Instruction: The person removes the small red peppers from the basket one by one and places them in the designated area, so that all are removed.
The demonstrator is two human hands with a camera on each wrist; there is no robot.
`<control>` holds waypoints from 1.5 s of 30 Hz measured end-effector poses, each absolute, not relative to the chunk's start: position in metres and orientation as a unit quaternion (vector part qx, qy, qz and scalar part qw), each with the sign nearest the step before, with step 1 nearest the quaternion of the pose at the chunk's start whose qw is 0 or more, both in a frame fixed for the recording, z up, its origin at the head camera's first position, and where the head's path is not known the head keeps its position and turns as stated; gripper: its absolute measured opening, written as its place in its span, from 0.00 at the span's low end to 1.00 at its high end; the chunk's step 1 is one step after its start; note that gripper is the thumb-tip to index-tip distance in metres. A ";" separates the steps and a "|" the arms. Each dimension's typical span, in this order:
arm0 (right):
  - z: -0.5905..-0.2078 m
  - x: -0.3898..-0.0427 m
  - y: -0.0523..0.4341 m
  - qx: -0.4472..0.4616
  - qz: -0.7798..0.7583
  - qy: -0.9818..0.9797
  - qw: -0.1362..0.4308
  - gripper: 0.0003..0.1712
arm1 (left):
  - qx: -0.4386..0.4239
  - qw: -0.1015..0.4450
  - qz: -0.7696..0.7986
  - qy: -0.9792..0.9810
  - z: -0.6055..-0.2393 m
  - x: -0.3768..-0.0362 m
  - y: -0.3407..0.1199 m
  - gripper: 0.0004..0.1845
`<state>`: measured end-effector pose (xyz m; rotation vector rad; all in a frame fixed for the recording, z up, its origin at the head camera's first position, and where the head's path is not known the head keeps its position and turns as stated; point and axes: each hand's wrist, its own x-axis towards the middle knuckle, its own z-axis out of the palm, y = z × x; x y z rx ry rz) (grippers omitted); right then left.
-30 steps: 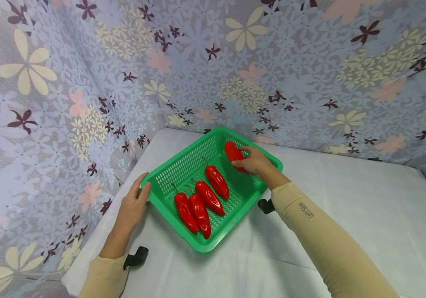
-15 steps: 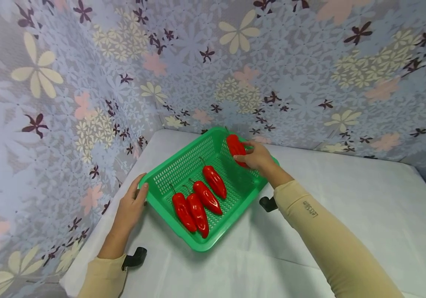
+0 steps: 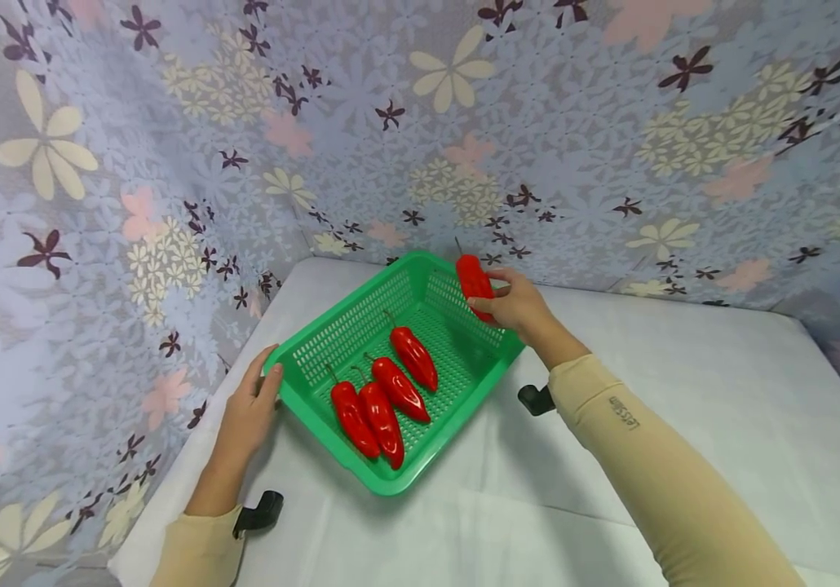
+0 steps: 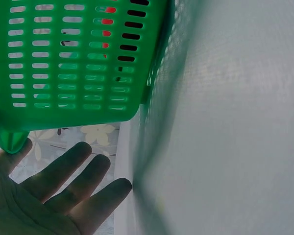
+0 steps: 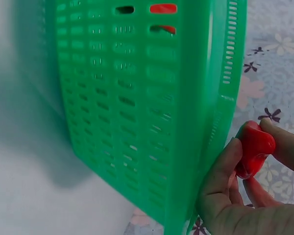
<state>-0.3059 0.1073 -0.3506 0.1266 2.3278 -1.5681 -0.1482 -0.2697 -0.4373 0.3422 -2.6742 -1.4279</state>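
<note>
Right hand [image 3: 519, 306] gripped red pepper [image 3: 475, 280], lifted over green basket's [image 3: 302, 350] far rim. Left hand [image 3: 247, 410], fingers loose, steadied near corner. Four peppers [image 3: 383, 390] remained inside, below-left of right hand.

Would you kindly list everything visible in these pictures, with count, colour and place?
basket: one, green, slotted, on the table near the left corner.
loose peppers: four, red, lying inside the basket.
held pepper: one, red, above the basket's far rim.
table: one, white cloth cover.
backdrop: floral fabric, grey-blue, behind and left.
left hand: rests on the basket's near-left rim, fingers straight.
right hand: grips the held pepper; beige sleeve.
</note>
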 end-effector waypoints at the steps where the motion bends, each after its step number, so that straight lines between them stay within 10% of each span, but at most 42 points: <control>1: -0.350 -0.305 0.109 0.048 -0.551 0.817 0.165 0.42 | 0.114 0.045 -0.468 -0.875 -0.437 -0.148 -0.270 0.34; 45: -0.369 -0.271 0.198 0.143 -0.539 0.825 0.090 0.44 | 0.110 0.053 -0.470 -0.874 -0.436 -0.130 -0.268 0.34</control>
